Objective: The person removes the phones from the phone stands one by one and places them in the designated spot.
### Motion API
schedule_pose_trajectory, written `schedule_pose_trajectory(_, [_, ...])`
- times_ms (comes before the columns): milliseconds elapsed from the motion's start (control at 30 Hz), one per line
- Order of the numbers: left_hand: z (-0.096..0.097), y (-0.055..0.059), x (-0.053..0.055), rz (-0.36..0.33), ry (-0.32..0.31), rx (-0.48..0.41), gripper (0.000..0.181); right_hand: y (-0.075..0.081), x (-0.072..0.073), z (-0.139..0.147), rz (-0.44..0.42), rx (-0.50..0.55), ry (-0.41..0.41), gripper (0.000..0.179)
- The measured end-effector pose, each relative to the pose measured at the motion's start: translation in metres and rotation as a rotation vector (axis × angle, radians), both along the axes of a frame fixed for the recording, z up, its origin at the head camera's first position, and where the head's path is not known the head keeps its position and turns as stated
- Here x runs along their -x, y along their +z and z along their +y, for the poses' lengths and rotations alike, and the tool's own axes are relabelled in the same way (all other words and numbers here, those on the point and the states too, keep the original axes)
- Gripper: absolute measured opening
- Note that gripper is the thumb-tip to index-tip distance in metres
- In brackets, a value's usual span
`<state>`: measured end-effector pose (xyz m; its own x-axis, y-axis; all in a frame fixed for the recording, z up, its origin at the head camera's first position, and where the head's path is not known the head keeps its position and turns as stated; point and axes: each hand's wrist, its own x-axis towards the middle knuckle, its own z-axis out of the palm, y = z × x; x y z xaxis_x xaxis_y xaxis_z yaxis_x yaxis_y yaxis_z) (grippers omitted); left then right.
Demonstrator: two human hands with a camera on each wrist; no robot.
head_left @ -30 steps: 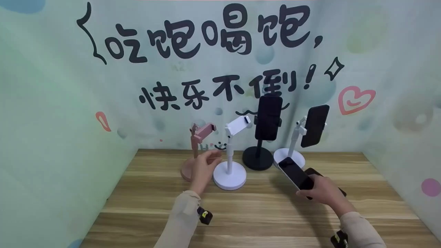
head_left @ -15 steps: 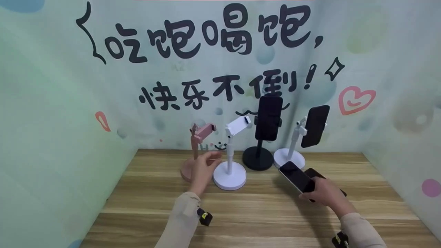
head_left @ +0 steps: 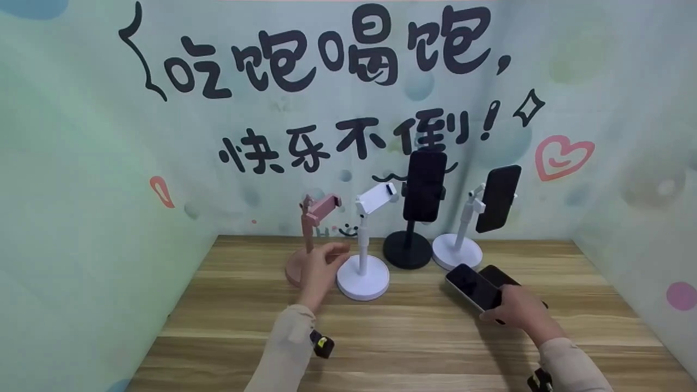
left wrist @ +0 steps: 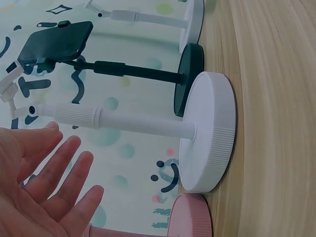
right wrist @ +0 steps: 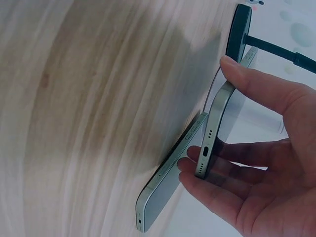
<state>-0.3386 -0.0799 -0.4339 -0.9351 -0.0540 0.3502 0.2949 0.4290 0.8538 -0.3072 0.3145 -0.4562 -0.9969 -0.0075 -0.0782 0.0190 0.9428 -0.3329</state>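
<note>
"What does the right hand (head_left: 521, 310) have?"

"A dark-screened phone (head_left: 472, 286), pinched between thumb and fingertips by its edges, screen up and slanted. It is toward the back right corner of the tabletop (head_left: 381, 343). I can't tell whether its far end touches the wood."

"And under that hand?"

"A second phone (right wrist: 170, 173) lies flat on the tabletop, just beside the pinched one and partly covered by it in the head view."

"The left hand?"

"The left hand (head_left: 320, 269) holds nothing. Its fingers are loosely bent and spread a little, near the pole of the front white stand (head_left: 364, 245); I can't tell if a fingertip touches it. The pink stand (head_left: 307, 234) is just behind that hand, closer to the back left corner."

"What else is along the back edge?"

"A black stand (head_left: 409, 251) with an upright phone (head_left: 426, 187) in its clamp, and right of that another white stand (head_left: 457, 251) bearing a tilted phone (head_left: 498, 198). Both front white and pink clamps are bare."
</note>
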Motion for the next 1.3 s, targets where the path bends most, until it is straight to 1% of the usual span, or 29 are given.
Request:
schedule_pose_trajectory(67, [-0.001,0.001,0.000,0.007,0.006,0.027,0.011,0.000,0.000,0.000,-0.008,-0.006,-0.003,0.056])
schedule_pose_trajectory(167, [-0.002,0.002,-0.001,0.015,0.007,0.041,0.008,0.000,-0.001,0.000,-0.014,-0.027,-0.008,0.056])
schedule_pose_trajectory(367, [-0.003,0.005,-0.003,-0.002,0.002,0.014,0.008,0.001,-0.002,0.000,-0.022,-0.075,-0.022,0.065])
schedule_pose_trajectory(500, [-0.005,0.006,-0.005,-0.005,-0.005,0.009,0.010,0.000,-0.003,0.000,-0.023,-0.090,-0.011,0.056])
schedule_pose_trajectory(600, [-0.006,0.007,-0.006,-0.010,-0.009,0.013,0.011,-0.001,-0.004,0.000,-0.006,-0.106,0.012,0.048])
schedule_pose_trajectory(800, [-0.008,0.010,-0.008,-0.004,-0.032,0.026,0.015,-0.006,-0.006,0.001,-0.002,-0.114,0.028,0.044])
schedule_pose_trajectory(867, [-0.009,0.011,-0.010,0.000,-0.031,0.045,0.015,-0.008,-0.006,0.002,-0.008,-0.117,0.026,0.045])
schedule_pose_trajectory(967, [-0.010,0.012,-0.012,-0.008,-0.003,0.094,0.015,-0.009,-0.005,0.003,-0.011,-0.126,0.020,0.051])
schedule_pose_trajectory(1100, [-0.011,0.013,-0.014,-0.036,0.019,0.138,0.015,-0.009,-0.005,0.004,-0.015,-0.130,0.010,0.062])
schedule_pose_trajectory(1233, [-0.012,0.012,-0.015,-0.061,-0.005,0.124,0.017,-0.009,-0.006,0.004,-0.021,-0.141,0.006,0.069])
schedule_pose_trajectory(1300, [-0.013,0.012,-0.015,-0.074,-0.022,0.103,0.017,-0.010,-0.006,0.003,-0.020,-0.143,0.002,0.073])
